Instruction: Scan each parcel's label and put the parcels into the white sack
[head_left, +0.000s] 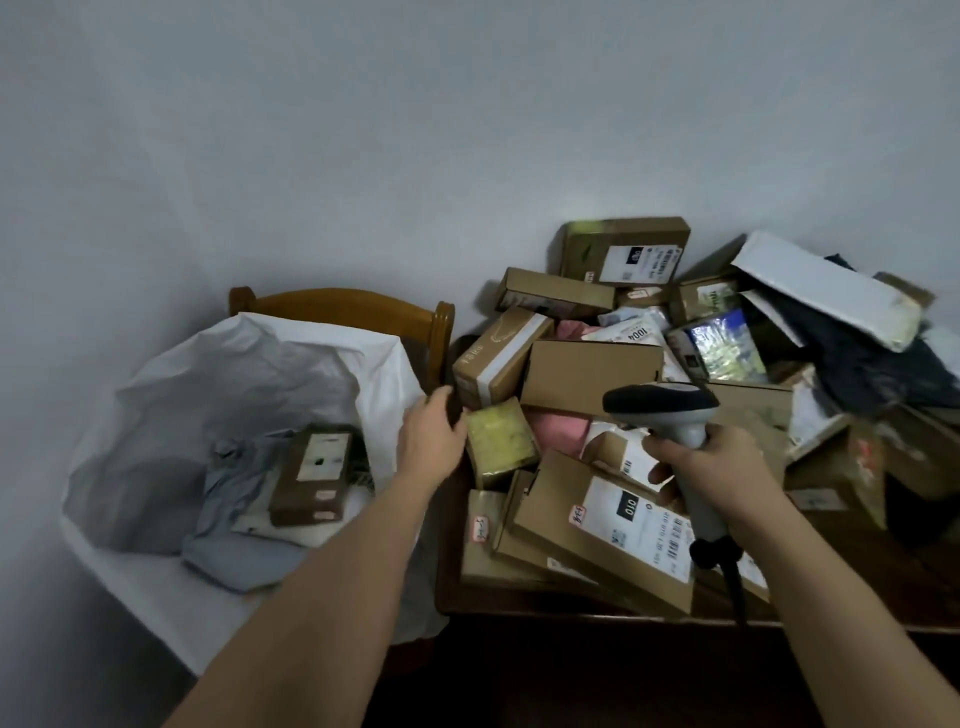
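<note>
Head cam view says this job's barely started — the white sack (156, 395), draped open over a wooden chair (343, 304) on the left, only has a few things in it: one brown labelled box (311, 475) and a couple of soft grey-blue mailer bags (234, 525). Everything else is on the dark table (545, 605) to the right, a big messy heap of cardboard parcels (592, 374) plus some poly bags, so I'd say most of the work is left. The left hand (434, 434) is at the near-left edge of the heap, touching a small yellowish box (501, 439) — can't tell if the fingers are actually round it, they're hidden. The right hand (719, 467) is wrapped tight around the handle of the grey scanner (662, 402), nose pointing left over the pile.
</note>
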